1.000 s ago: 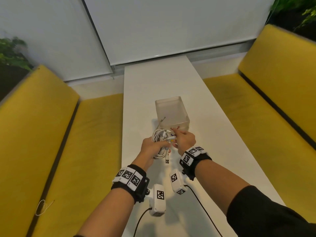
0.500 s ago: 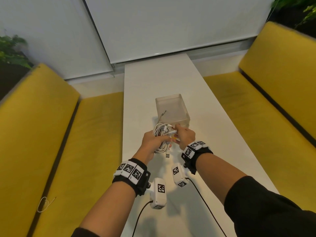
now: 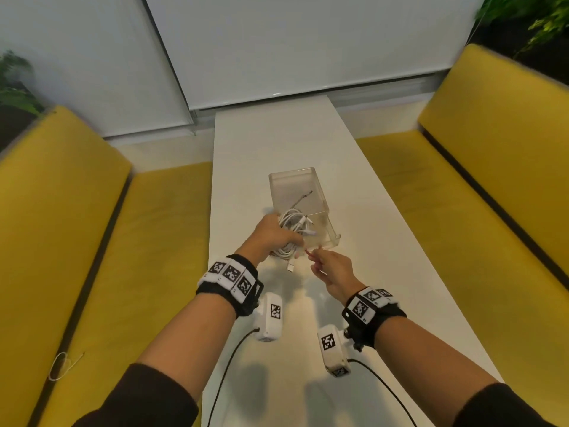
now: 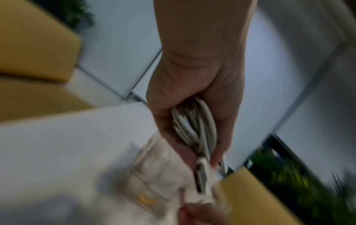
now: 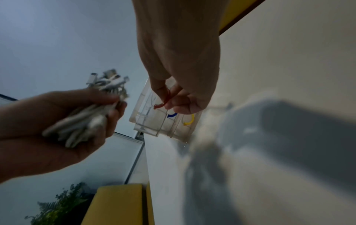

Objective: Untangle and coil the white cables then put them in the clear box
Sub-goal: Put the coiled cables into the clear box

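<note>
My left hand [image 3: 272,238] grips a coiled bundle of white cables [image 3: 292,224] just above the near edge of the clear box [image 3: 277,183]. A USB plug [image 3: 290,266] dangles below the bundle. In the left wrist view the cable loops [image 4: 194,129] run through the left hand's curled fingers. My right hand [image 3: 328,266] is a little nearer to me, apart from the bundle. It pinches a thin red band [image 5: 163,99] between thumb and finger, close to the box's [image 5: 146,121] front wall.
The box stands mid-way along a narrow white table [image 3: 277,140] between two yellow benches [image 3: 77,241]. A thin grey tie [image 3: 303,198] lies in the box. A blue band [image 5: 172,115] and a yellow band [image 5: 189,120] show through its wall. A white cord loop [image 3: 63,363] lies on the left bench.
My right hand has let go of the cable bundle, drawn back toward me and now pinches a red band. My left hand has carried the bundle forward to the box's near edge.
</note>
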